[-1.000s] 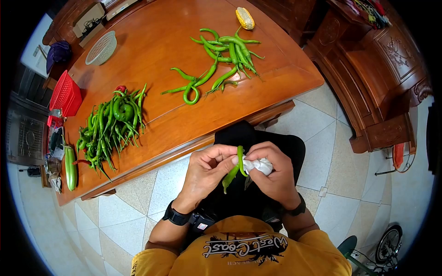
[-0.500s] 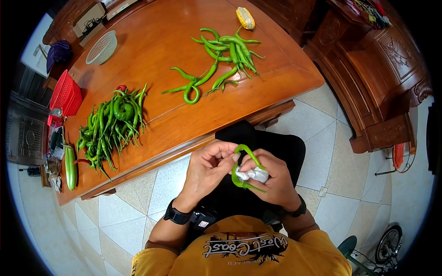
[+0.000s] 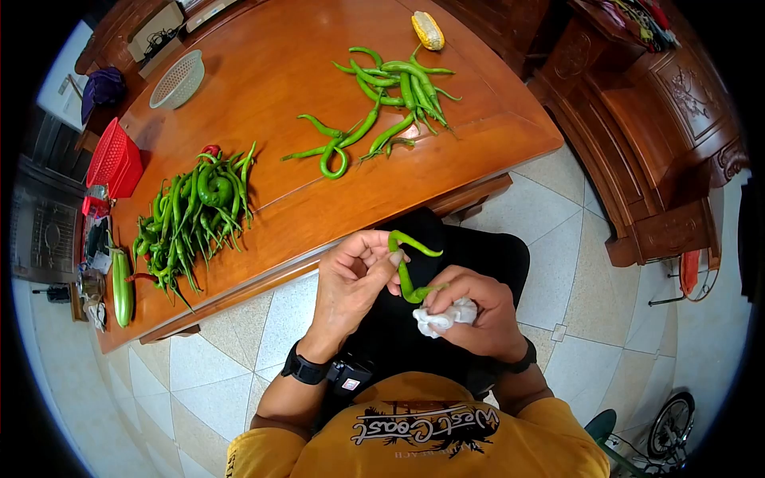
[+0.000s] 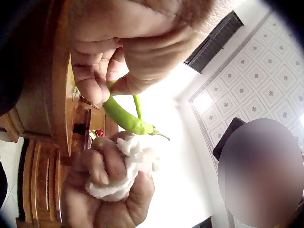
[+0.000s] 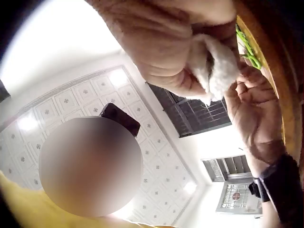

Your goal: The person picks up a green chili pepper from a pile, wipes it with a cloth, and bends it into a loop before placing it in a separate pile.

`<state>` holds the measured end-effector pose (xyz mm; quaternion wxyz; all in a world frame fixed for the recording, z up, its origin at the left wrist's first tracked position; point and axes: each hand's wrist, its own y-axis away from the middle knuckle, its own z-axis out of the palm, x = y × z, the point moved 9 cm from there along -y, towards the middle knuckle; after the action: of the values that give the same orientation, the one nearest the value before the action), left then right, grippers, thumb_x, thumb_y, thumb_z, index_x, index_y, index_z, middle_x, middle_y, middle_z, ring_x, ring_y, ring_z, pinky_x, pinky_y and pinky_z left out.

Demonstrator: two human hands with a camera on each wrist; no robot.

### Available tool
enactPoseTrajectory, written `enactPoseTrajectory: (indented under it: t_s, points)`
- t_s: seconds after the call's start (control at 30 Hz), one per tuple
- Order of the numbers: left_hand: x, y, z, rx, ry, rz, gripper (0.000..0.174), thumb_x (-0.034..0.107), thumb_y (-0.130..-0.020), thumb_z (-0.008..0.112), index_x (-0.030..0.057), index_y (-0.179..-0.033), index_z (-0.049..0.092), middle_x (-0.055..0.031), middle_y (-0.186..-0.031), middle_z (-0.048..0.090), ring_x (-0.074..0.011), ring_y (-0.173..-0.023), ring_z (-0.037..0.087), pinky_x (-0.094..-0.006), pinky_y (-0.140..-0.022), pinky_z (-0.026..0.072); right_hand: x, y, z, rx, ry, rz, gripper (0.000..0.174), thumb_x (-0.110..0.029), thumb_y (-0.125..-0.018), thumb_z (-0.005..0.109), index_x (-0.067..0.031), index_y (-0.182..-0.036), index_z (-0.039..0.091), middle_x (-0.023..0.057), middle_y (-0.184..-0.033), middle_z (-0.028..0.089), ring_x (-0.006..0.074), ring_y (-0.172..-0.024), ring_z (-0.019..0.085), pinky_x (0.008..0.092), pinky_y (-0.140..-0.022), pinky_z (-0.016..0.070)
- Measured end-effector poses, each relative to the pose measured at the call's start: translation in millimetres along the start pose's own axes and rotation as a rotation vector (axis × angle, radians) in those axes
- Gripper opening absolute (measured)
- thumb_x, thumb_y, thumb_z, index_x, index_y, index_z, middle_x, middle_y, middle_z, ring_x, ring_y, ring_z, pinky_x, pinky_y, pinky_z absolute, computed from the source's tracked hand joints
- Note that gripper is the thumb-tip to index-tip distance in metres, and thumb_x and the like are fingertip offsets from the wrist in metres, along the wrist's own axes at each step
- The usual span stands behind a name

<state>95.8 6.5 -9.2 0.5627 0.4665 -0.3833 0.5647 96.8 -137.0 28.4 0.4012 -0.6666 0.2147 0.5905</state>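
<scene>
A curved green pepper (image 3: 405, 275) is pinched near its bend between the thumb and fingers of my left hand (image 3: 351, 279). Its stem end points toward my right hand (image 3: 482, 311), which grips a crumpled white cloth (image 3: 446, 317). In the left wrist view the pepper (image 4: 124, 116) hangs from the left fingertips, its stem just above the cloth (image 4: 116, 187) and apart from it. The right wrist view shows the cloth (image 5: 221, 66) in the curled right hand (image 5: 161, 42); the pepper there is hidden.
On the wooden table (image 3: 263, 88) lie a large pile of green peppers (image 3: 191, 211), a smaller group (image 3: 406, 84), a corn cob (image 3: 428, 32) and a long green vegetable (image 3: 121, 287). A pale basket (image 3: 177, 80) and a red basket (image 3: 115, 159) stand at the left.
My right hand with the cloth has moved down and right, off the pepper's middle. My left hand has shifted slightly up and left with the pepper, which now shows more of its length.
</scene>
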Motion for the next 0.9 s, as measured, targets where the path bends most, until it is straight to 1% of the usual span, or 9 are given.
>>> enactPoseTrajectory:
  t_s: [0.07, 0.2, 0.3, 0.4, 0.5, 0.6, 0.7, 0.8, 0.9]
  points:
    - [-0.7, 0.6, 2.0, -0.007, 0.026, -0.008, 0.014, 0.0, -0.09, 0.057, -0.0028, -0.103, 0.06, -0.0068, -0.088, 0.066, -0.007, -0.063, 0.058, -0.02, -0.059, 0.049, -0.8, -1.6, 1.7, 0.0, 0.075, -0.021, 0.018, 0.003, -0.07, 0.065, -0.0011, -0.087, 0.06, 0.0097, -0.092, 0.062, 0.0163, -0.08, 0.062, 0.0254, -0.071, 0.0468]
    - [-3.3, 2.4, 3.9, -0.004, 0.091, -0.055, 0.014, 0.001, -0.09, 0.058, -0.0026, -0.103, 0.06, -0.0069, -0.087, 0.065, -0.0076, -0.064, 0.059, -0.0207, -0.058, 0.0506, 8.7, -4.5, -0.5, 0.072, 0.203, -0.04, 0.017, 0.003, -0.071, 0.066, -0.0012, -0.087, 0.06, 0.0106, -0.092, 0.062, 0.0174, -0.079, 0.062, 0.0265, -0.069, 0.0473]
    - [-3.1, 3.1, 5.4, -0.008, 0.133, -0.078, 0.014, 0.002, -0.089, 0.06, -0.0025, -0.103, 0.061, -0.0071, -0.084, 0.065, -0.0089, -0.065, 0.061, -0.0221, -0.059, 0.0531, 15.8, -3.8, -5.3, 0.141, 0.201, -0.06, 0.018, 0.003, -0.071, 0.066, -0.0014, -0.087, 0.059, 0.011, -0.092, 0.061, 0.0171, -0.079, 0.062, 0.0262, -0.069, 0.0473]
    - [-2.5, 3.1, 4.0, -0.018, 0.175, -0.077, 0.012, 0.003, -0.089, 0.061, -0.0021, -0.1, 0.061, -0.0075, -0.081, 0.065, -0.01, -0.066, 0.062, -0.0233, -0.059, 0.0548, 14.9, -1.7, -8.0, 0.134, 0.232, 0.003, 0.019, 0.005, -0.071, 0.066, -0.001, -0.088, 0.059, 0.0109, -0.091, 0.061, 0.0159, -0.078, 0.061, 0.0255, -0.068, 0.0471]
    - [-1.1, 1.8, 0.8, 0.019, 0.195, -0.072, 0.009, 0.003, -0.089, 0.061, -0.0018, -0.096, 0.061, -0.0068, -0.076, 0.064, -0.0105, -0.064, 0.062, -0.0236, -0.059, 0.0548, 3.5, -0.2, -17.5, 0.253, 0.184, -0.07, 0.02, 0.006, -0.071, 0.065, -0.0003, -0.088, 0.058, 0.0106, -0.091, 0.061, 0.0149, -0.078, 0.06, 0.0249, -0.068, 0.0467]
    - [-0.8, 2.7, 3.5, -0.043, 0.154, -0.075, 0.006, 0.004, -0.088, 0.062, -0.0008, -0.093, 0.062, -0.0054, -0.072, 0.064, -0.01, -0.061, 0.062, -0.0232, -0.058, 0.0541, 2.5, 3.6, -29.5, 0.34, 0.187, -0.093, 0.019, 0.007, -0.071, 0.065, 0.0001, -0.088, 0.058, 0.0105, -0.092, 0.06, 0.0144, -0.079, 0.058, 0.0246, -0.069, 0.0463]
    - [-1.1, 3.4, 6.1, -0.054, 0.097, -0.095, 0.005, 0.003, -0.087, 0.063, -0.0005, -0.091, 0.063, -0.0044, -0.069, 0.063, -0.0093, -0.06, 0.061, -0.0219, -0.058, 0.0528, -2.0, 5.9, -39.9, 0.433, 0.253, -0.14, 0.019, 0.007, -0.072, 0.064, -0.0002, -0.089, 0.057, 0.0105, -0.093, 0.059, 0.0139, -0.08, 0.058, 0.0247, -0.071, 0.046]
    - [-3.6, 5.7, 5.7, -0.067, 0.015, -0.137, 0.005, 0.002, -0.087, 0.063, -0.0007, -0.091, 0.063, -0.0042, -0.072, 0.064, -0.0082, -0.061, 0.061, -0.0203, -0.06, 0.0517, -4.6, 6.9, -48.2, 0.494, 0.296, -0.156, 0.02, 0.007, -0.072, 0.064, -0.0005, -0.089, 0.057, 0.01, -0.094, 0.059, 0.0142, -0.081, 0.058, 0.0251, -0.073, 0.0456]
    - [-4.0, 7.6, 8.7, -0.087, -0.047, -0.154, 0.007, 0.001, -0.086, 0.063, -0.0014, -0.092, 0.064, -0.0059, -0.07, 0.064, -0.0114, -0.06, 0.062, -0.0247, -0.059, 0.0537, -2.0, 6.9, -53.2, 0.503, 0.337, -0.13, 0.021, 0.007, -0.072, 0.064, -0.0008, -0.09, 0.057, 0.0099, -0.094, 0.059, 0.0141, -0.082, 0.058, 0.0254, -0.073, 0.0457]
